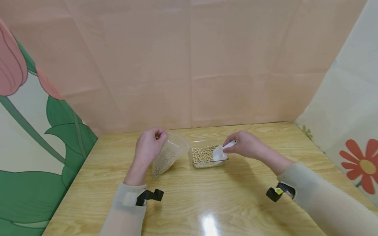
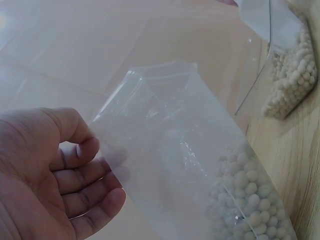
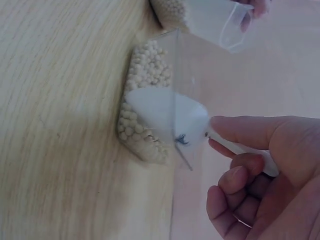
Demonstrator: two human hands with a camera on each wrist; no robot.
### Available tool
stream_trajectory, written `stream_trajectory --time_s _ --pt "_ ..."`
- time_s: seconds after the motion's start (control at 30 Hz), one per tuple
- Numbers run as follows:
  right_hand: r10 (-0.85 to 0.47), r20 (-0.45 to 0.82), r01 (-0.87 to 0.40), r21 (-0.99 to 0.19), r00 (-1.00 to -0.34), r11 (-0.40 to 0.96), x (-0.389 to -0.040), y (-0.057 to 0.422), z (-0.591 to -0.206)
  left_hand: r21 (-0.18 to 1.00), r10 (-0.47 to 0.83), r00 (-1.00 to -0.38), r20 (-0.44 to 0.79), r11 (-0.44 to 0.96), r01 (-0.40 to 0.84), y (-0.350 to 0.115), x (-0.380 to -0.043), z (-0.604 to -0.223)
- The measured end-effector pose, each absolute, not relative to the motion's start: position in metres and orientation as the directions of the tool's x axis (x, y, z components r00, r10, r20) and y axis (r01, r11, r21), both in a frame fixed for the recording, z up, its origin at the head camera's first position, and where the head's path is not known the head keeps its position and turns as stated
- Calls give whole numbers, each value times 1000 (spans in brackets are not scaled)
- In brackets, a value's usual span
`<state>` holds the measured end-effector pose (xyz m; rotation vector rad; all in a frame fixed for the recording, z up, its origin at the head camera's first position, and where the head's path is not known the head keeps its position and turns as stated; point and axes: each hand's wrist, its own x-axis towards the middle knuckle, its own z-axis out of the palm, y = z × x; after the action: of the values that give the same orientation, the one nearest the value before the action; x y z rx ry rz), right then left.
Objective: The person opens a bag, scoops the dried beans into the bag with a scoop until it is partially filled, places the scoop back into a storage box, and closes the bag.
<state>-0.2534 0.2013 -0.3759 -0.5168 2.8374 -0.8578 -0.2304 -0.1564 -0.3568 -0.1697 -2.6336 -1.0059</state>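
Observation:
A clear zip bag partly filled with pale round beans hangs tilted from my left hand, which pinches its top edge between thumb and fingers. The bag's mouth faces right. My right hand grips the handle of a white scoop. The scoop's bowl is down inside a clear rectangular container, among the beans there. In the right wrist view, thumb and index finger hold the scoop near its neck, and its bowl shows through the container's wall.
All of this is on a light wood-grain table. A plain pinkish sheet stands behind the table's back edge. Flower-patterned panels flank the left and right sides. Each forearm wears a small black camera at the wrist.

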Motion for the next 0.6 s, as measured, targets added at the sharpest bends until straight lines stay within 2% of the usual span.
stream_trajectory --time_s 0.17,0.4,0.6 --pt "-343 -51 -233 -639 -938 733 -256 205 -389 635 2 -945 327 741 221 -156 -230 -357" --pt "-319 -144 -78 -802 -937 592 -262 210 -417 636 6 -946 323 739 222 -156 -231 -359" --pt "-317 -158 -40 -843 -935 537 -264 205 -434 633 4 -946 324 742 220 -156 -233 -359"
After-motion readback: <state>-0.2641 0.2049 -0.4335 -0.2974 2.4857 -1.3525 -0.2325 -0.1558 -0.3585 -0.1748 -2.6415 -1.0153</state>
